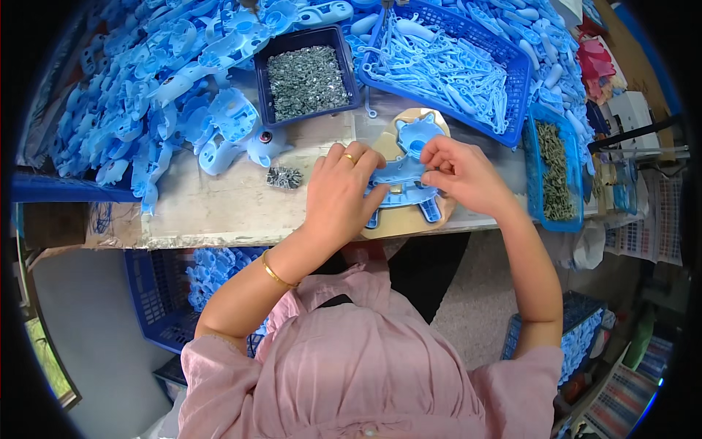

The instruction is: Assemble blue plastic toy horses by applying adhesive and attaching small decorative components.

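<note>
A light-blue plastic toy shell [398, 173], shaped like an animal with a round head, lies hollow side up on a tan shaped board [398, 220] at the table's front edge. My left hand [338, 184] grips the shell's left edge, thumb and fingers curled onto it. Over the shell's right side, my right hand [462, 174] is closed, thumb and fingertips drawn together. Whatever is between them is too small to make out. Left of my left hand lies a small pile of shiny metal screws [284, 177]. Beside it rests another blue shell piece with an eye [265, 146].
A dark blue tray of small metal parts [307, 80] stands behind my hands. To its right is a blue basket of thin blue plastic pieces [446, 69]. A big heap of blue shells [168, 66] covers the left. At right sits a light-blue basket of brownish metal parts [556, 172].
</note>
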